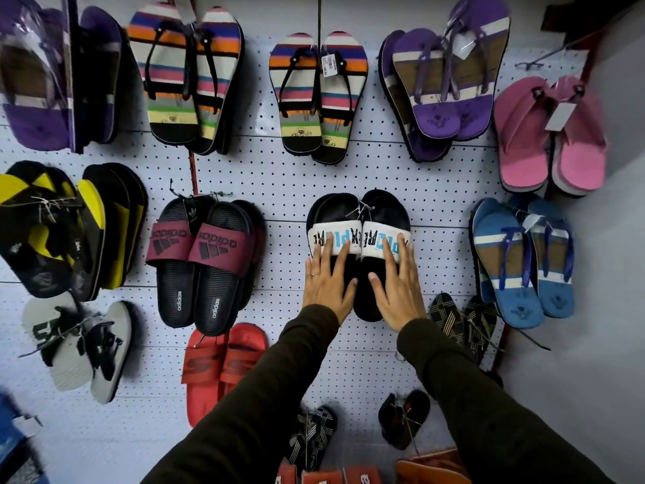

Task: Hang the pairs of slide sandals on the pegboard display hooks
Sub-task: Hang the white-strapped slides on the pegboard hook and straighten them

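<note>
Left hand (326,284) spread flat, fingers splayed, ring on one finger, pressed on the left slide's (331,235) white printed strap. Right hand (398,288) likewise flat and open on the right slide (384,232). Both black, smooth-soled, hanging toe-down against the dotted pegboard (279,183), tied at the heels with string. Left of the hands, maroon-strapped ribbed slides (206,260); below those, glossy red ones (223,368). Right, blue thong sandals (520,260). Above, striped flip-flops (317,96).
</note>
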Motion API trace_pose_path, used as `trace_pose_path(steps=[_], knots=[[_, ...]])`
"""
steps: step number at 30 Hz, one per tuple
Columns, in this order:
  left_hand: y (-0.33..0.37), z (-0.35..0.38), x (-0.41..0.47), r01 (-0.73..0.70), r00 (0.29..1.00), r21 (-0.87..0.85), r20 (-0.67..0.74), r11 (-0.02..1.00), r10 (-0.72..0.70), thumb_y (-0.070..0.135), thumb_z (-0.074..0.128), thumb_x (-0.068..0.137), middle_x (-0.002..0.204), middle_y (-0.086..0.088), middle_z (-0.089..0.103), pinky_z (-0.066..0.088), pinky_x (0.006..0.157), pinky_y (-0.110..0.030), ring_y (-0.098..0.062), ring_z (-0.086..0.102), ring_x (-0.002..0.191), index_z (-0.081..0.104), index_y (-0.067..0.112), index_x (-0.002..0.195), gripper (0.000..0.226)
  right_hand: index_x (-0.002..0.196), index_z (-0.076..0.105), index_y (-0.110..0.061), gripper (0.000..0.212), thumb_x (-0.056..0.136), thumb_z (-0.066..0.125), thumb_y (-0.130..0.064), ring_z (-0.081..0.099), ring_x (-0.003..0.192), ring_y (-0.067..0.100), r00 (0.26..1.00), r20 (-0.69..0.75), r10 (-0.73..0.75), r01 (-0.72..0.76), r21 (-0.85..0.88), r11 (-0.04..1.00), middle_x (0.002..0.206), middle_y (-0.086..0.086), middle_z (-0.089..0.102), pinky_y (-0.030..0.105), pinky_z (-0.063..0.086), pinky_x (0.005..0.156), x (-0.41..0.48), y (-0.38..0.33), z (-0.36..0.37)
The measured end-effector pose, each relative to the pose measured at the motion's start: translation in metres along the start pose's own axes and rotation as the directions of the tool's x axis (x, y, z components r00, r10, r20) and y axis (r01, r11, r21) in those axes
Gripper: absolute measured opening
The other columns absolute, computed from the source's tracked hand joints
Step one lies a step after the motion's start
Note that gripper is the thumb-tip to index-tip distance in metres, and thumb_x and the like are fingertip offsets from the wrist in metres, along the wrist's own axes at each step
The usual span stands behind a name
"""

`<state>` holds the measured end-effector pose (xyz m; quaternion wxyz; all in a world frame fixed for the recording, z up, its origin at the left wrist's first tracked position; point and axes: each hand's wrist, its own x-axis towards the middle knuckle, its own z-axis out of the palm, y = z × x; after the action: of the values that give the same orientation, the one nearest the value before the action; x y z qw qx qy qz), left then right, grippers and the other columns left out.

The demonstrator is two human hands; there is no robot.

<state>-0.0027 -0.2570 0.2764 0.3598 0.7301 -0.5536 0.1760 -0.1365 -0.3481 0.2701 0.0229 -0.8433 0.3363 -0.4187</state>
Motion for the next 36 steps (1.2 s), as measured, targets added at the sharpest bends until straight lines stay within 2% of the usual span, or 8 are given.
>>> trace_pose_path(steps=[5,12,15,19,26,29,32,36], knots=[[-0.011,-0.007,0.016,0.011,0.995,0.097,0.101,0.995,-0.021,0.044,0.036,0.093,0.165,0.0,-0.006,0.007,0.124,-0.05,-0.028,-0.003,0.153,0.003,0.034,0.154,0.07,0.162,0.001,-0.026,0.074,0.102,0.04,-0.044,-0.004,0.159,0.03,0.992,0.116,0.043,-0.036,-0.063,0.997,0.171,0.004,-0.013,0.052,0.018,0.127,0.018,-0.005,-0.009],[-0.018,-0.025,0.005,-0.038,0.995,0.066,0.095,0.997,0.032,0.038,0.033,0.095,0.166,-0.001,0.002,0.007,0.124,-0.048,-0.026,0.006,0.153,0.013,0.033,0.154,0.062,0.162,0.013,-0.02,0.069,0.103,0.042,-0.038,0.005,0.159,0.031,0.992,0.08,0.099,-0.101,0.014,0.995,0.171,0.005,-0.004,0.052,0.023,0.125,0.008,-0.021,-0.011],[-0.035,-0.042,-0.005,-0.064,0.998,0.08,0.012,0.995,0.063,0.032,0.032,0.095,0.165,-0.001,0.006,0.007,0.124,-0.047,-0.026,0.011,0.152,0.016,0.03,0.154,0.062,0.159,0.025,-0.016,0.061,0.103,0.041,-0.035,0.007,0.159,0.031,0.994,-0.035,0.108,-0.104,0.113,0.988,0.17,0.008,0.006,0.054,0.025,0.124,0.0,-0.041,-0.005],[-0.073,-0.076,-0.02,-0.053,0.987,0.142,-0.145,0.988,0.073,0.033,0.033,0.096,0.164,0.001,0.016,0.005,0.124,-0.048,-0.023,0.013,0.152,0.024,0.029,0.152,0.057,0.155,0.034,-0.016,0.056,0.103,0.039,-0.037,0.014,0.157,0.027,0.984,-0.176,0.035,0.009,0.244,0.97,0.168,0.005,0.012,0.052,0.029,0.123,-0.008,-0.086,0.015],[-0.155,-0.139,-0.042,0.046,0.95,0.109,-0.311,0.993,-0.01,0.034,0.033,0.095,0.162,-0.002,0.019,0.002,0.123,-0.05,-0.026,0.01,0.152,0.031,0.023,0.149,0.055,0.157,0.032,-0.015,0.058,0.104,0.038,-0.037,0.016,0.158,0.016,0.989,-0.106,-0.108,0.142,0.4,0.906,0.169,0.002,0.012,0.039,0.028,0.125,-0.009,-0.196,0.064],[-0.19,-0.16,-0.048,0.119,0.938,0.084,-0.337,0.989,-0.084,0.034,0.031,0.096,0.161,-0.007,0.022,0.003,0.123,-0.05,-0.029,0.013,0.151,0.033,0.02,0.149,0.055,0.158,0.03,-0.014,0.059,0.103,0.04,-0.035,0.015,0.158,0.023,0.971,-0.063,-0.231,0.238,0.327,0.914,0.17,0.007,0.013,0.044,0.027,0.125,-0.011,-0.234,0.085],[-0.224,-0.17,-0.053,0.15,0.949,0.104,-0.295,0.983,-0.114,0.035,0.026,0.097,0.161,-0.007,0.022,0.003,0.122,-0.047,-0.029,0.016,0.15,0.033,0.021,0.149,0.055,0.16,0.026,-0.018,0.061,0.103,0.038,-0.037,0.009,0.159,0.025,0.923,0.014,-0.384,0.38,0.114,0.918,0.171,0.007,0.01,0.048,0.019,0.127,-0.014,-0.259,0.111],[-0.252,-0.166,-0.054,0.113,0.984,0.14,-0.153,0.984,-0.091,0.037,0.024,0.097,0.163,-0.007,0.018,0.015,0.122,-0.051,-0.031,0.015,0.151,0.028,0.025,0.152,0.056,0.161,0.022,-0.021,0.064,0.102,0.037,-0.039,0.0,0.16,0.026,0.938,0.087,-0.335,0.337,-0.006,0.941,0.172,0.005,0.005,0.05,0.012,0.129,-0.01,-0.264,0.132]])
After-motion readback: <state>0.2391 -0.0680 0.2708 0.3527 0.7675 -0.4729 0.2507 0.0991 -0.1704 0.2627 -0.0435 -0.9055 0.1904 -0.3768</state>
